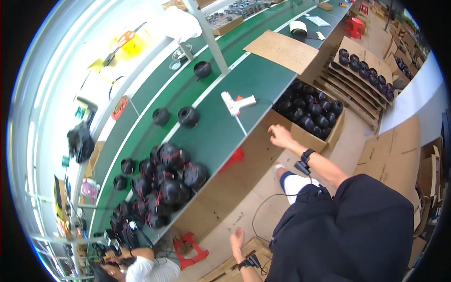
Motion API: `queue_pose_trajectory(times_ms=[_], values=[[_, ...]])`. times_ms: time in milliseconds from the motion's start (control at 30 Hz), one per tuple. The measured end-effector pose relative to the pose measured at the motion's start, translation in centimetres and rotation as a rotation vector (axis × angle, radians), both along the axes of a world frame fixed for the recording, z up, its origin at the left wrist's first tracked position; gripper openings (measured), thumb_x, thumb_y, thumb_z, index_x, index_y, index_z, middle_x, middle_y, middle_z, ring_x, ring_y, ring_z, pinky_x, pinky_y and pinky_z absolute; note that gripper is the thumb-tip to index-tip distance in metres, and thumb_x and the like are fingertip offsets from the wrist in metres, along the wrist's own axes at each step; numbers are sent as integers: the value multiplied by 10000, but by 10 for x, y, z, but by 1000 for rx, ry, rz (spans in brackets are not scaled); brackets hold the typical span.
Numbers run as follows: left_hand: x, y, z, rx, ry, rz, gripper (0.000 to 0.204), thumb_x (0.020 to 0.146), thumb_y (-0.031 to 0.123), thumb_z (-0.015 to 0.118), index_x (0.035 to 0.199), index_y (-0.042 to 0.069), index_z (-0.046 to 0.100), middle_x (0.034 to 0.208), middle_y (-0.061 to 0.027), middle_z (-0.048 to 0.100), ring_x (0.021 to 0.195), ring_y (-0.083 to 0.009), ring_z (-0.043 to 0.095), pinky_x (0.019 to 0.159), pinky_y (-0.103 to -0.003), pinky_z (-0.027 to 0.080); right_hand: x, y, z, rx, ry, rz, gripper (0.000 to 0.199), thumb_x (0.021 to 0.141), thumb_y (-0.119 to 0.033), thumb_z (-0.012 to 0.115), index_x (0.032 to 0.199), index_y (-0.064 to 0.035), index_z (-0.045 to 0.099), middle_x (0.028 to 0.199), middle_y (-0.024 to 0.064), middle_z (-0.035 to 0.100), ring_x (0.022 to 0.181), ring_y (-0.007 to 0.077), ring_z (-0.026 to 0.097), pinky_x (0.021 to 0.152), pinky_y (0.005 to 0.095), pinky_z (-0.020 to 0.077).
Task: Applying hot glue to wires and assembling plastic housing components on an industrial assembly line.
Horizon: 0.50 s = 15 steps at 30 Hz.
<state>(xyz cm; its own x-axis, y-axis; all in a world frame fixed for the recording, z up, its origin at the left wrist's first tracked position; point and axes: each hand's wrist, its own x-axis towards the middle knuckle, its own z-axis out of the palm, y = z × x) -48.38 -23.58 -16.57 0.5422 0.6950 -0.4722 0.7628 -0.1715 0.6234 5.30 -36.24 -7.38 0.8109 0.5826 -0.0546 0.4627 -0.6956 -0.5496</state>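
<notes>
Black round parts are what this bench is about, and they sit in groups along it. Farthest from either hand, a co-worker's head and arm [129, 263] show at the lower left edge, at the end of the green table [221, 127]. Next comes a heap of black round parts [162, 181], many tied with red, piled near the table's front edge where they are easy to reach. The left hand [237, 239] hangs low above a wooden pallet [235, 265], fingers loosely spread and holding nothing; a red stool [190, 251] stands just beside it. A white glue gun [235, 103] lies on the table, up and to the left of the right fingers, its cord trailing off the edge. The right hand [280, 136] is stretched out with fingers slightly curled and apart, empty, right at the near rim of a cardboard box [324, 136]. That box, full of black round parts [310, 110], sits on the floor against the table, just past the fingertips. A tray of more parts [366, 70] lies well beyond.
</notes>
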Motion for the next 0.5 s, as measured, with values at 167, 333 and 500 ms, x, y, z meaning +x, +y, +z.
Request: queue_pose_trajectory(times_ms=[167,333,500], values=[[373,112,148,138,-346,-226,291,898,143,680,1165,29,662,921,-153,727,882,-220,709,808,-361,550,157,69,-19,226,-556,327,740,653,-59,699,1361,-48,485,1370,314,422,1225,490,449,1070,545,391],[608,288,182,275,-318,-357,292,889,146,672,1145,8,662,924,-135,716,864,-187,684,788,-341,543,180,178,-53,50,-265,572,744,667,-86,681,1382,-123,483,1098,172,591,1005,345,581,809,444,458],[731,436,192,221,114,-625,467,848,287,704,1189,-30,663,958,-169,743,950,-254,713,859,-365,548,266,159,-35,207,128,501,567,667,-142,628,1224,-129,528,811,158,675,663,388,659,588,487,531]])
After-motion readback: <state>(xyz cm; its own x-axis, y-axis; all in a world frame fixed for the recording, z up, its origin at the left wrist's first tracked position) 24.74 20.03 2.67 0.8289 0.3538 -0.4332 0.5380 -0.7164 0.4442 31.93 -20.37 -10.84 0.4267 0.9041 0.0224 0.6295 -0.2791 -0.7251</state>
